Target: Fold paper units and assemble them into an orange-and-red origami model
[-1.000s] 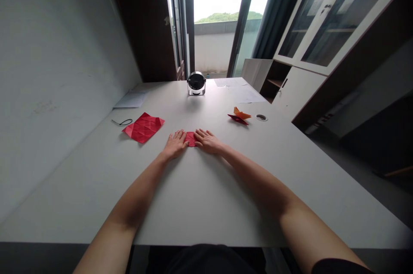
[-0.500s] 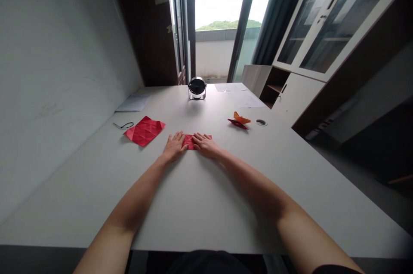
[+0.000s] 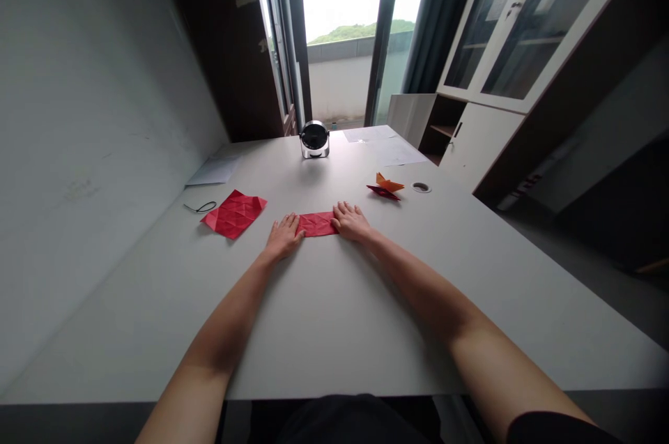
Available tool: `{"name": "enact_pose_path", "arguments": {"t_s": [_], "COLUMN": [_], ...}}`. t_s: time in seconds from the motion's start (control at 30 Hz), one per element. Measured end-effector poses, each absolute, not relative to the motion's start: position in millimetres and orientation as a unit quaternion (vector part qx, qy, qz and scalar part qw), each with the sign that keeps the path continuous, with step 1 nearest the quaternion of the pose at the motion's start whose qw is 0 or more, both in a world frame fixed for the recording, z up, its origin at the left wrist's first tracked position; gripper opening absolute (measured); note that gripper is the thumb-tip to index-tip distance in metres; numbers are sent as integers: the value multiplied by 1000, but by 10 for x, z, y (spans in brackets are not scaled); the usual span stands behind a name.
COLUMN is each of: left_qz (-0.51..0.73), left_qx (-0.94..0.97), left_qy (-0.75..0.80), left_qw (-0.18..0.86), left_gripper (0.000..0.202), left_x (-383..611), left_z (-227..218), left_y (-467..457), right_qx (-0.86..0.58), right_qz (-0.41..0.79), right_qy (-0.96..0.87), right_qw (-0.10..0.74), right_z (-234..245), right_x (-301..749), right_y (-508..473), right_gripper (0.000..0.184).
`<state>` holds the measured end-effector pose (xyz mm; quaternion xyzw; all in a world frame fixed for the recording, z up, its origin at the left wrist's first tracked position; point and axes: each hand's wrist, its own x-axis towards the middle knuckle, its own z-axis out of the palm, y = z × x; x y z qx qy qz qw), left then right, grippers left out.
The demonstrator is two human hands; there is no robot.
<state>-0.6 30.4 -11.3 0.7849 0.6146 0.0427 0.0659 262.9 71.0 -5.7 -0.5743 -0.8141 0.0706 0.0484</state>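
A folded red sheet of origami paper [image 3: 317, 224] lies flat on the white table, a long strip with crease lines across it. On its left end rests my left hand [image 3: 285, 235], fingers stretched out flat. My right hand [image 3: 351, 221] lies on its right end, also flat with the fingers extended. Both hands cover the paper's ends, and its middle shows between them. To the left of my left hand, a second red creased sheet [image 3: 235, 214] lies unfolded on the table.
An orange folded paper figure [image 3: 389, 183] and a dark red one [image 3: 384, 193] sit right of my hands, near a round cable hole [image 3: 421, 187]. A black cable tie [image 3: 201, 208] lies at left. A round black device on a stand [image 3: 314, 140] and white papers [image 3: 214, 170] stand farther back.
My right hand has slid to the right along the folded strip, uncovering more of its middle. My left hand stays on the left end. The view has tilted slightly.
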Motion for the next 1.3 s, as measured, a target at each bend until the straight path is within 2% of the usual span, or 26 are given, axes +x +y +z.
{"name": "enact_pose_path", "arguments": {"t_s": [0.23,0.4,0.53,0.63,0.77,0.93,1.13,1.2,1.3], "left_qz": [48,69,89,106,134,172,232,224,185], "left_qx": [771,771,763,752,743,746,765,771,805], "left_qy": [631,629,638,649,655,643,599,593,560], "left_qw": [70,70,57,43,29,36,47,55,72], "left_gripper": [71,69,66,64,67,74,89,85,63], "left_x": [-43,-47,-67,-93,-116,-117,-79,-66,-53], "left_z": [-92,-85,-87,-77,-33,55,140,153,144], "left_y": [301,296,292,287,272,234,170,161,176], "right_qx": [-665,-547,-464,-429,-448,-379,-380,-377,-384], "right_qz": [24,-9,11,46,66,81,96,98,109], "right_qy": [-740,-805,-836,-865,-872,-902,-903,-904,-899], "right_qw": [102,231,292,257,186,187,177,178,182], "right_z": [-17,184,333,340,267,143,0,14,79], "right_x": [2733,2527,2439,2453,2459,2404,2396,2408,2418], "right_y": [735,575,464,433,418,431,498,500,491], "right_gripper": [58,53,50,52,52,33,42,43,41]}}
